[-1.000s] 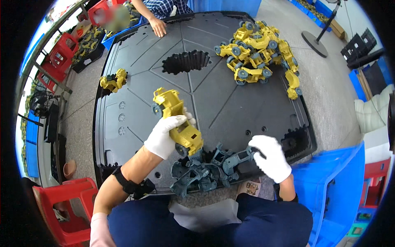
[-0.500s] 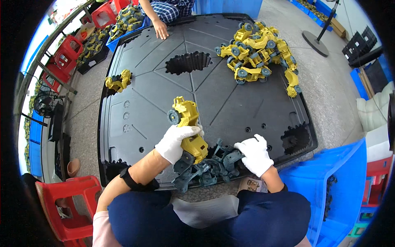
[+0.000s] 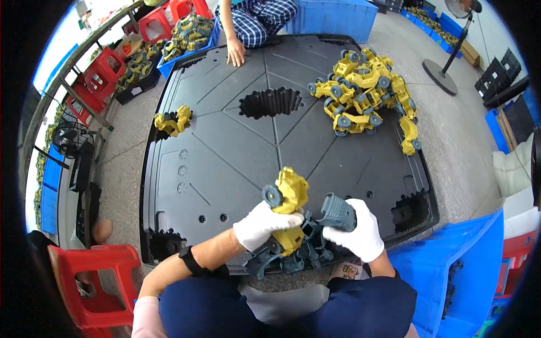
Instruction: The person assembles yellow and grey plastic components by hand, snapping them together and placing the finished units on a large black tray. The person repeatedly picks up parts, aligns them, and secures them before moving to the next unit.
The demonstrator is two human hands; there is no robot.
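Observation:
Both my hands wear white gloves. My left hand [image 3: 267, 226] is closed around a yellow toy vehicle body [image 3: 292, 191] with dark grey wheels, held tilted above the near edge of the black table. In my right hand [image 3: 360, 232] is a dark grey plastic toy part [image 3: 338, 212], gripped between thumb and fingers just right of the yellow body. Beneath and between my hands lies a small heap of similar dark grey parts [image 3: 311, 251], partly hidden by the left hand and the yellow body.
The black plastic table [image 3: 225, 169] has notched holes. Yellow toy vehicles [image 3: 360, 96] are piled at its far right; another yellow piece [image 3: 173, 120] lies at the left. A person's hand [image 3: 236, 52] rests on the far edge. A blue bin [image 3: 451, 253] stands right, a red stool [image 3: 93, 259] left.
My right hand has lifted a dark grey part from the heap. My left hand has brought the yellow vehicle body rightward and nearer to it. The head view has shifted slightly.

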